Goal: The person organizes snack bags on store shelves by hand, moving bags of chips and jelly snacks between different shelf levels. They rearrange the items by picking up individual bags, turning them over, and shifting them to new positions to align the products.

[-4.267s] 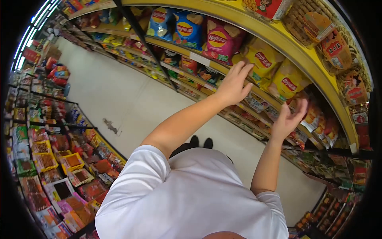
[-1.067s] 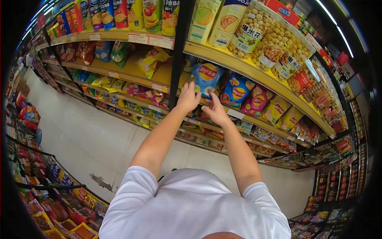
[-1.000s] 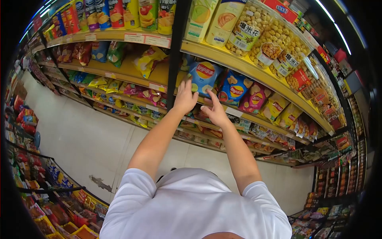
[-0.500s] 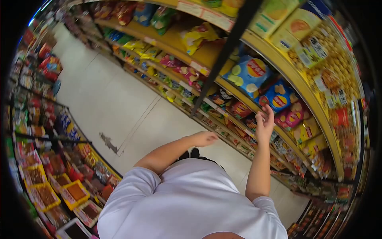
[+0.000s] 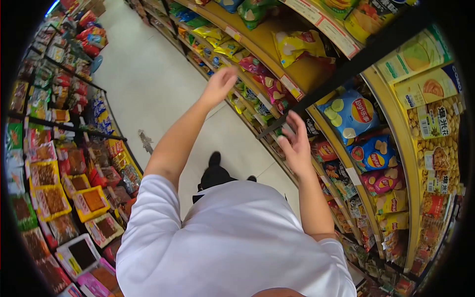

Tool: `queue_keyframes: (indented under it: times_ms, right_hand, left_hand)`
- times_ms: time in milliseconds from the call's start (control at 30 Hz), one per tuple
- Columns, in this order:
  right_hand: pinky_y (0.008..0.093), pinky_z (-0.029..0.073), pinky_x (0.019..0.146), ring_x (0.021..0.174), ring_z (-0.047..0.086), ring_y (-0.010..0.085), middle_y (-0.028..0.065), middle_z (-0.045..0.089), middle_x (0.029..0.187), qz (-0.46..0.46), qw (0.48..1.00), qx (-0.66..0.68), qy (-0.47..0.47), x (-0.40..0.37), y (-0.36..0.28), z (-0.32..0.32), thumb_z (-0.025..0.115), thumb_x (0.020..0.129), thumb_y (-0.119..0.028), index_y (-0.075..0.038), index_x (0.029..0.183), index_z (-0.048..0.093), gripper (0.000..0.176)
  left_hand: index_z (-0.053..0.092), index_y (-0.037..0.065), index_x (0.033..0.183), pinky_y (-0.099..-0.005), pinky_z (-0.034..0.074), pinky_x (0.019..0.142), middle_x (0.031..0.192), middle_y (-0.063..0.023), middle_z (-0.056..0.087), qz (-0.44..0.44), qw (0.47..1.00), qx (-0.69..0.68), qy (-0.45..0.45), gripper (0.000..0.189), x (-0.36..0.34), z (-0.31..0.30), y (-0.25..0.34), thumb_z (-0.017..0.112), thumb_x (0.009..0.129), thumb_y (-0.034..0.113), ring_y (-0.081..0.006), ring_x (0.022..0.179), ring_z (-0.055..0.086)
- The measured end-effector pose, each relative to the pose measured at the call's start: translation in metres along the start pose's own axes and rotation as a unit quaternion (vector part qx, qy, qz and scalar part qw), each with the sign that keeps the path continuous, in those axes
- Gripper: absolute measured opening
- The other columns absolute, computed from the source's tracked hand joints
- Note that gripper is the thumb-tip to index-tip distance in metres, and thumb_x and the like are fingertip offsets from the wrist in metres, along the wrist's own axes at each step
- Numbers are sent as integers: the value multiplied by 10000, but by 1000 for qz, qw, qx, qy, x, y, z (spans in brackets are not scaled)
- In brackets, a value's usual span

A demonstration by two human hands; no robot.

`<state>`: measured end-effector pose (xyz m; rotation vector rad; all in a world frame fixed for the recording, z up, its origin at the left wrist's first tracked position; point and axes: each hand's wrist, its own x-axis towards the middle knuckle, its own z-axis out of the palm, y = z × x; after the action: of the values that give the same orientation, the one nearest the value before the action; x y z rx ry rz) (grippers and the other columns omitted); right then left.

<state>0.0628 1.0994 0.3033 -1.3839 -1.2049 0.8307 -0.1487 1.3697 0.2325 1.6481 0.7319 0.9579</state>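
Note:
My left hand (image 5: 220, 86) is out in front over the aisle floor, close to the lower shelves with yellow and pink snack bags. Its fingers are slightly blurred and loosely bent, with nothing visible in them. Nearer to my body on the right, my right hand (image 5: 298, 147) is raised with fingers apart and holds nothing. It is beside the shelf of chip bags. The nearest are a light blue Lay's chip bag (image 5: 350, 118), a darker blue Lay's bag (image 5: 374, 153) and a pink chip bag (image 5: 382, 181). Both hands look apart from the goods.
A black shelf post (image 5: 346, 74) crosses between two shelf sections on the right. A yellow chip bag (image 5: 299, 46) lies on a shelf beyond it. Packaged snacks (image 5: 91, 199) fill the left rack. The tiled floor (image 5: 133, 74) runs ahead between them.
My left hand has swung forward and left, away from my body. The right hand has drawn back from the chip bags, its fingers spreading. My view has turned and a foot has stepped forward.

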Motion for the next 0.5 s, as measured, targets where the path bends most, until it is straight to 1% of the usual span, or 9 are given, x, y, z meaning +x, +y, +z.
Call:
queue_keyframes:
  times_ms: [33,67,167,233,300,333,367,467,500]
  right_hand:
    - [430,454,1122,1444,424,288,155,354,1587,-36,999,-37,7,19,-8,7,656,936,-36,-32,1569,316,718]
    - [430,454,1122,1444,424,288,155,354,1587,-32,998,-49,17,38,-17,14,656,936,-36,-32,1569,316,718]
    - [439,438,1135,1459,408,309,193,304,1618,-25,992,-54,110,92,-25,31,657,939,-59,-29,1595,260,767]
    - [420,443,1131,1451,420,314,239,304,1613,20,978,-8,208,129,-19,37,664,948,-103,-27,1604,241,784]
    - [400,475,1094,1429,444,307,259,316,1601,27,965,-38,258,164,-1,27,675,952,-136,-20,1602,236,793]
    - [381,507,1058,1406,469,301,279,328,1590,32,957,-60,281,178,-8,29,687,956,-170,-14,1601,231,805]
    - [393,560,975,1356,482,269,149,365,1573,99,948,35,301,189,-17,30,655,991,-124,-41,1613,191,780]
    - [349,578,884,1269,538,223,84,456,1522,198,909,105,350,214,-36,24,665,1004,-182,-108,1604,277,718]
    - [312,568,827,1173,576,167,18,566,1413,187,900,118,375,219,-36,24,673,1011,-233,-164,1540,419,591]
  left_hand:
    - [525,4,1415,-337,503,1023,1261,-115,647,67,997,16,-18,448,35,14,29,634,1037,220,-195,1183,627]
    - [502,6,1440,-336,503,1020,1290,-121,641,79,996,-2,-36,487,68,27,51,648,1028,222,-191,1181,628]
    - [456,19,1486,-401,456,1100,1384,-228,594,225,949,211,-66,701,170,53,63,703,959,411,-321,1309,575]
    - [434,32,1507,-422,430,1125,1416,-258,565,203,944,230,-118,782,213,71,59,697,931,490,-362,1340,541]
    - [380,74,1557,-452,382,1170,1495,-286,502,140,923,275,-230,946,249,81,61,684,865,642,-413,1397,482]
    - [380,74,1557,-452,382,1170,1495,-286,502,146,921,264,-245,946,261,85,57,684,865,642,-413,1397,482]
    - [427,50,1525,-445,406,1152,1471,-283,526,160,916,231,-288,953,269,88,53,686,841,662,-405,1372,509]
    - [551,45,1438,-426,481,1073,1360,-249,631,172,888,225,-363,913,292,104,28,687,810,694,-376,1244,625]
    - [573,42,1416,-419,498,1044,1325,-235,656,122,882,182,-418,900,291,100,37,712,798,681,-366,1205,647]
